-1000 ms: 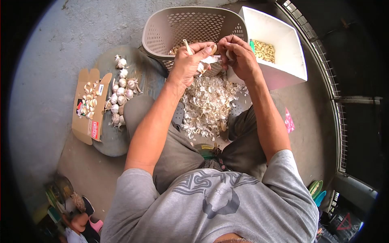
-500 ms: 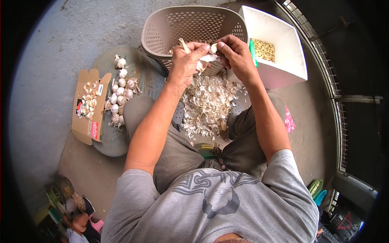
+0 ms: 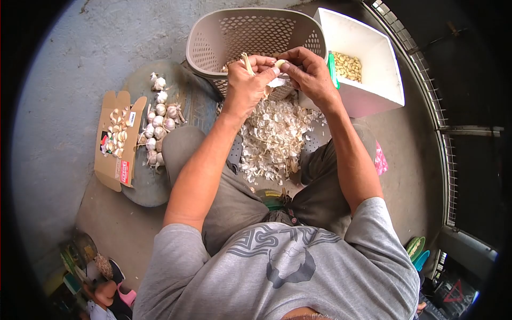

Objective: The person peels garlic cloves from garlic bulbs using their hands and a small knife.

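Over the near rim of a brown perforated basket (image 3: 256, 13), both hands meet. My left hand (image 3: 246, 85) is closed round a partly broken garlic bulb, whose dry stem (image 3: 247, 63) sticks up past the fingers and whose loose white skin (image 3: 276, 82) hangs below. A pale garlic clove (image 3: 280, 63) sits pinched in my right hand (image 3: 309, 74), and the left fingertips touch it too. Most of the bulb is hidden by the left fingers. Beneath the hands, a heap of garlic skins (image 3: 274, 138) covers the floor between my feet.
On the left, a low round-ended surface (image 3: 146, 192) bears several garlic bulbs (image 3: 157, 120) and a cardboard piece (image 3: 109, 170) with loose cloves (image 3: 116, 136). To the right stands a white foam box (image 3: 373, 93) holding peeled cloves (image 3: 346, 66), a green-handled object (image 3: 333, 69) at its edge. Another person's arm (image 3: 104, 293) shows lower left.
My right hand has shifted slightly left, closer to the left hand. The clove is now more covered by fingertips, and the stem in my left hand has tilted a little.
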